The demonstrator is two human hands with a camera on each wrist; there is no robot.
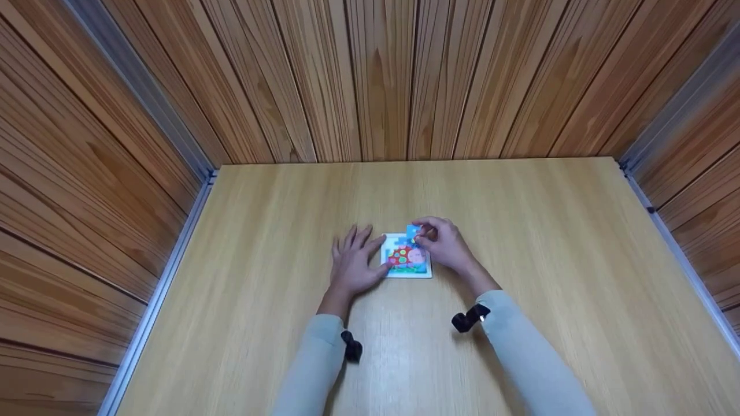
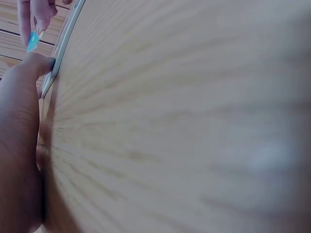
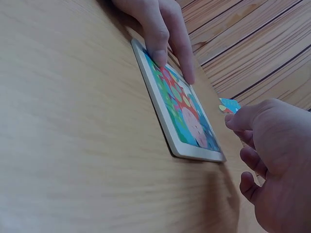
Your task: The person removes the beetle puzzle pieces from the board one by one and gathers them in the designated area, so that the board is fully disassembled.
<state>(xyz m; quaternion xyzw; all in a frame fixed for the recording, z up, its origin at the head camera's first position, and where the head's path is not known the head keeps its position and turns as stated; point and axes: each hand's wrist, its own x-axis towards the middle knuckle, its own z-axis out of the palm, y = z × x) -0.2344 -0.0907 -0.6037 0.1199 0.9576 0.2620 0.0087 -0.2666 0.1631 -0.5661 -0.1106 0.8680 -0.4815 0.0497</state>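
Observation:
A small white-framed jigsaw puzzle [image 1: 430, 270] with a red, green and pink picture lies flat on the table. My left hand [image 1: 355, 264] rests at its left side with fingers spread, thumb and forefinger touching the frame and picture. In the right wrist view, that thumb [image 3: 158, 56] presses on the near part of the picture. My right hand [image 1: 446, 245] pinches a blue puzzle piece [image 1: 411, 231] between thumb and forefinger, held above the upper right corner. The piece [image 3: 229, 105] shows yellow and red marks in the right wrist view. Beneath the upper left of the picture, pale backing shows.
The light wooden table [image 1: 260, 242] is bounded by plank walls [image 1: 381, 81] at the back and sides. Metal rails [image 1: 156, 289] run along its side edges. Small black devices [image 1: 471, 318] sit on both sleeved wrists.

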